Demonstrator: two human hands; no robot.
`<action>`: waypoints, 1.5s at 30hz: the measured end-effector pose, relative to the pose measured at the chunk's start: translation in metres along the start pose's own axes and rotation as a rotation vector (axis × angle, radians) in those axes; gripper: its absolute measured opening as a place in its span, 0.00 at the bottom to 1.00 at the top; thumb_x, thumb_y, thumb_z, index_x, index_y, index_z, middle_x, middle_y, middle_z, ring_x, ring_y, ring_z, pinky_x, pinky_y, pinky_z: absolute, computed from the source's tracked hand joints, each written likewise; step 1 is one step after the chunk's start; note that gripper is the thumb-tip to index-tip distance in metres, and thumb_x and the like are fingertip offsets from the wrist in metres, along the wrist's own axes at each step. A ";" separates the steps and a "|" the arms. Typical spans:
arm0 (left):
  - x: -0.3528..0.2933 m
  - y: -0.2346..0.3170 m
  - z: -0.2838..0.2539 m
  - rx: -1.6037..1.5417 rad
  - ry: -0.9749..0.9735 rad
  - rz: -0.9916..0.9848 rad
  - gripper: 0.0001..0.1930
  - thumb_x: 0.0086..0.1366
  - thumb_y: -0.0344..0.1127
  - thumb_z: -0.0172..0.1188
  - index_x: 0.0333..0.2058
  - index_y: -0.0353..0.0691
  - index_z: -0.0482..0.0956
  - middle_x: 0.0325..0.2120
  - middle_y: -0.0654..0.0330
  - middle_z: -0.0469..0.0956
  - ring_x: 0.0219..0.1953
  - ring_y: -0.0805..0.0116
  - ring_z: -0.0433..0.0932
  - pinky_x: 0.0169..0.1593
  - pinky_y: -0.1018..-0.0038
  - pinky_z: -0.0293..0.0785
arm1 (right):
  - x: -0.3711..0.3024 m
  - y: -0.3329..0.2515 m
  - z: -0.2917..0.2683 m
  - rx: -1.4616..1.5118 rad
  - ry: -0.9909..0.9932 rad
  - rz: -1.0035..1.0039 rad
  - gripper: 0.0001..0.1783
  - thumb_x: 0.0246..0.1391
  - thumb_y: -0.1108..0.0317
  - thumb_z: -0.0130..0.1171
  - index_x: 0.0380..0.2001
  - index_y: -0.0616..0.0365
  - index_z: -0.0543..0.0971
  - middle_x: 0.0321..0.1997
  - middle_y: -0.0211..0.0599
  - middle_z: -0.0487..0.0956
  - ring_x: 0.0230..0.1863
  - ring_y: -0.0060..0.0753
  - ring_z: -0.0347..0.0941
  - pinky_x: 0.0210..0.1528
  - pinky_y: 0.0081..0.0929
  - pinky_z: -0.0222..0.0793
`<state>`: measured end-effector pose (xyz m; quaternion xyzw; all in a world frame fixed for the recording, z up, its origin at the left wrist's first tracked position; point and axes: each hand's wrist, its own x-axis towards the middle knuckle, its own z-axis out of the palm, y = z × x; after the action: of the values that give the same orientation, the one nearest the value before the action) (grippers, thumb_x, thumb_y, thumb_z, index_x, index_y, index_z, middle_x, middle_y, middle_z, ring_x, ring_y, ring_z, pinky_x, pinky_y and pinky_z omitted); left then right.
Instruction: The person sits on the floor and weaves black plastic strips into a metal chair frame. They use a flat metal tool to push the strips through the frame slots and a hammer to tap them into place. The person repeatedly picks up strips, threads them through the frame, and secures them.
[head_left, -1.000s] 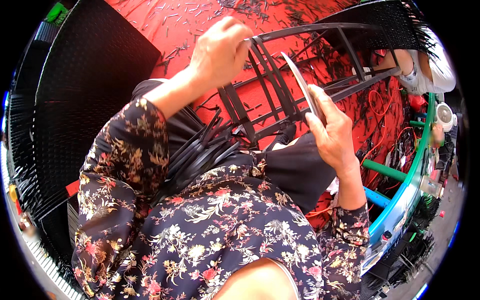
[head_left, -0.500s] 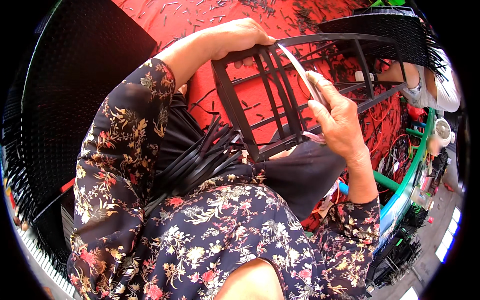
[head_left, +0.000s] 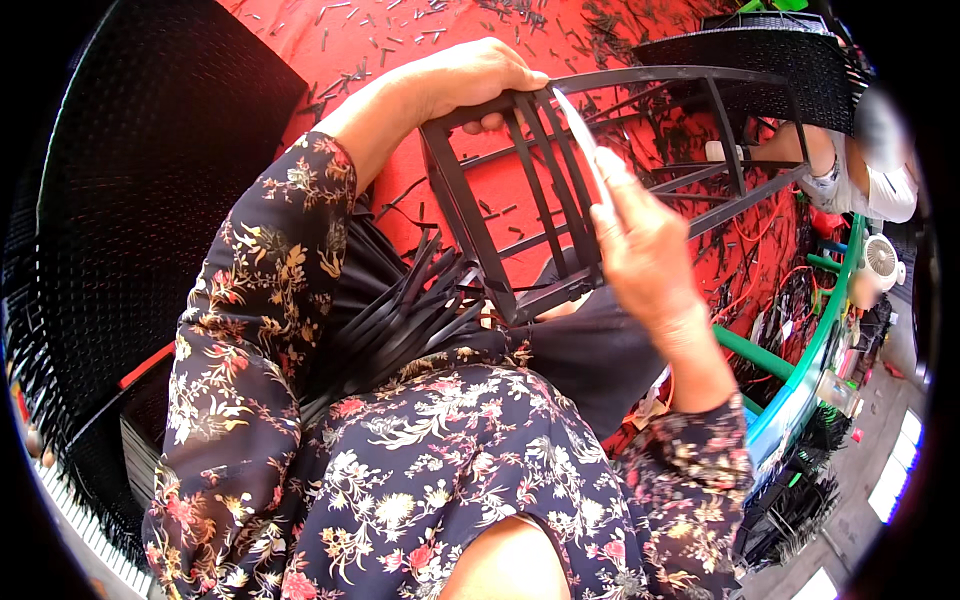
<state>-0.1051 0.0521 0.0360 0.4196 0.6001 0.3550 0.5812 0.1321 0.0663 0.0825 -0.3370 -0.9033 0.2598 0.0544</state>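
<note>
A black metal frame [head_left: 715, 130] of bars lies tilted across my lap, its near end toward me. My left hand [head_left: 485, 75] is closed over the frame's upper corner, with some fingertips showing below the bar. My right hand [head_left: 640, 240] pinches a flat strip [head_left: 575, 125] that shines white. The strip runs from the top bar, beside my left fingertips, down to my right fingers. Dark crosspieces [head_left: 545, 185] span the frame side by side near my left hand. A bundle of loose black strips [head_left: 410, 320] rests in my lap.
Black cut scraps [head_left: 355, 80] litter the red ground sheet [head_left: 400, 200]. Large black woven panels stand at the left [head_left: 170, 180] and far right [head_left: 750, 75]. Another person [head_left: 885, 185] sits at the right, near a white fan [head_left: 882, 262] and a green curved rail [head_left: 835, 310].
My right hand has moved left and slightly up along the strip, closer to the crosspieces. The strip now looks straighter. My left hand and the frame have barely shifted.
</note>
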 end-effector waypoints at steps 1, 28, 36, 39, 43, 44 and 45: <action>-0.002 0.000 -0.001 0.018 0.021 0.009 0.16 0.65 0.43 0.49 0.28 0.36 0.77 0.14 0.65 0.71 0.10 0.81 0.65 0.12 0.82 0.62 | -0.006 0.002 0.014 -0.041 0.090 -0.080 0.22 0.52 0.76 0.53 0.52 0.64 0.70 0.50 0.52 0.74 0.52 0.43 0.72 0.51 0.30 0.68; 0.025 -0.002 -0.005 0.360 0.073 0.227 0.13 0.60 0.41 0.58 0.33 0.36 0.76 0.14 0.70 0.65 0.11 0.84 0.62 0.13 0.83 0.55 | -0.068 0.058 0.001 1.214 0.353 0.267 0.18 0.56 0.74 0.49 0.50 0.62 0.65 0.29 0.32 0.73 0.21 0.13 0.64 0.23 0.09 0.59; 0.029 -0.013 -0.016 0.448 0.132 0.288 0.14 0.61 0.42 0.56 0.37 0.36 0.75 0.17 0.68 0.69 0.12 0.83 0.64 0.15 0.84 0.61 | -0.054 0.050 0.065 1.644 0.395 0.481 0.12 0.51 0.71 0.59 0.37 0.57 0.68 0.20 0.25 0.67 0.13 0.14 0.60 0.12 0.12 0.52; 0.032 -0.010 -0.016 0.463 0.147 0.296 0.15 0.61 0.44 0.56 0.36 0.36 0.76 0.17 0.68 0.70 0.13 0.83 0.65 0.15 0.83 0.61 | -0.043 0.052 0.072 1.790 0.255 0.351 0.09 0.51 0.71 0.60 0.35 0.58 0.71 0.20 0.27 0.69 0.16 0.17 0.62 0.14 0.15 0.54; 0.032 -0.016 -0.021 0.549 0.163 0.342 0.17 0.61 0.46 0.57 0.34 0.34 0.77 0.17 0.66 0.70 0.14 0.81 0.66 0.17 0.81 0.62 | -0.036 0.051 0.081 1.758 0.324 0.371 0.07 0.50 0.71 0.61 0.29 0.58 0.72 0.19 0.28 0.70 0.16 0.20 0.63 0.16 0.17 0.55; 0.026 -0.009 -0.020 0.570 0.169 0.290 0.18 0.60 0.47 0.57 0.34 0.34 0.77 0.17 0.66 0.70 0.14 0.81 0.66 0.18 0.80 0.62 | -0.034 0.051 0.081 1.747 0.347 0.389 0.07 0.50 0.71 0.61 0.28 0.58 0.72 0.19 0.28 0.70 0.15 0.20 0.63 0.16 0.17 0.55; 0.024 -0.005 -0.020 0.591 0.174 0.238 0.19 0.60 0.48 0.58 0.34 0.34 0.77 0.17 0.66 0.70 0.15 0.81 0.67 0.18 0.80 0.62 | -0.032 0.050 0.081 1.739 0.390 0.366 0.07 0.50 0.71 0.61 0.27 0.58 0.71 0.18 0.28 0.70 0.15 0.20 0.62 0.16 0.17 0.55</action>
<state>-0.1247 0.0732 0.0232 0.6053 0.6714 0.2654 0.3354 0.1638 0.0427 -0.0104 -0.3534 -0.2958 0.7926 0.3992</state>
